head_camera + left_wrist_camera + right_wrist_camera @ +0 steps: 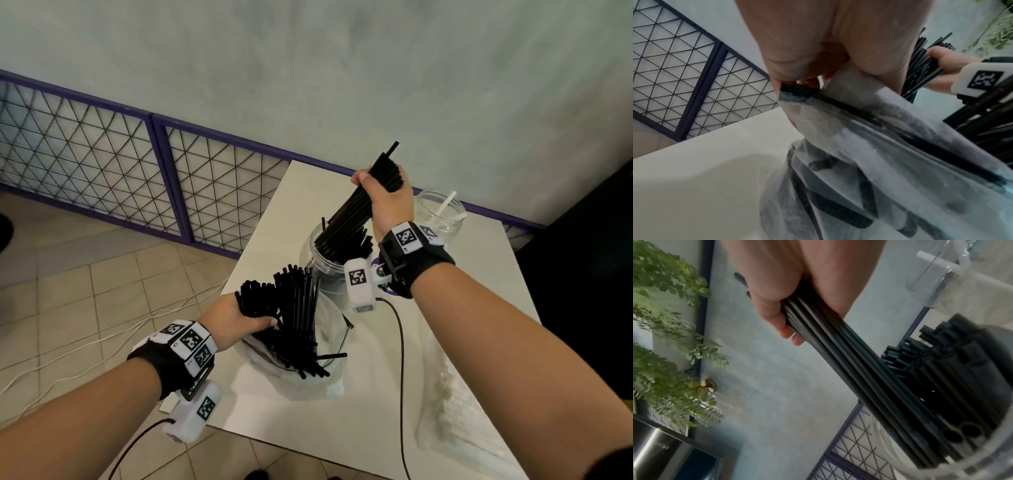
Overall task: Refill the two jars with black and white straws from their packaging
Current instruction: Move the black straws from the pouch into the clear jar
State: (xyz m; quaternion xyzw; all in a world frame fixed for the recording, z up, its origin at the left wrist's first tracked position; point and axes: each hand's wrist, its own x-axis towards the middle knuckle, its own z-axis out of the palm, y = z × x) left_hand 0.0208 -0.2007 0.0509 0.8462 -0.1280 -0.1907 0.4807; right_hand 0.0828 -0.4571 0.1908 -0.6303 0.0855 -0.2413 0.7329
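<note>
My right hand [383,195] grips a bundle of black straws [356,205], tilted with its lower ends inside a clear jar [317,253] that holds more black straws. The right wrist view shows the same bundle [849,353] running from my fingers [777,318] down into the jar [982,459]. My left hand [236,315] holds the rim of a clear plastic bag [329,329] with several black straws [294,308] standing in it. In the left wrist view the bag [879,162] hangs below my left hand [818,48]. A second clear jar [442,216] at the back holds one white straw [447,204].
Everything stands on a white table [294,205]. A clear pack of white straws [455,411] lies under my right forearm. A purple mesh fence [137,164] runs behind the table's left side. White cables [102,342] lie on the tiled floor.
</note>
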